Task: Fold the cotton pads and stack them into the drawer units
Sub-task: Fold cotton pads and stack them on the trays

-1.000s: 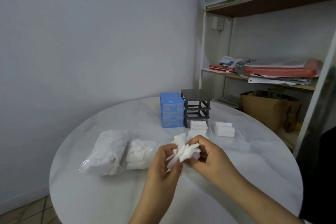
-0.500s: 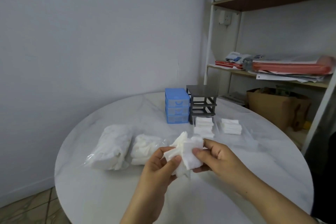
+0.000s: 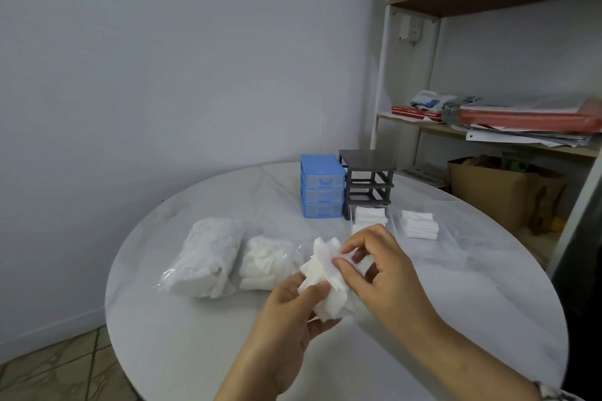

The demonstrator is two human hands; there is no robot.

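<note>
Both hands are up over the near side of the round white surface [image 3: 182, 352], working a crumpled bunch of cotton pads [image 3: 325, 273]: the left hand [image 3: 286, 319] grips it from below with thumb and fingers curled round it, and the right hand [image 3: 384, 270] pinches its upper edge. Farther back stand the blue drawer unit [image 3: 322, 186] and the dark drawer frame [image 3: 369, 181] side by side, with two folded stacks [image 3: 418, 224] just before the frame. To the left lie two bags of pads [image 3: 208, 257].
</note>
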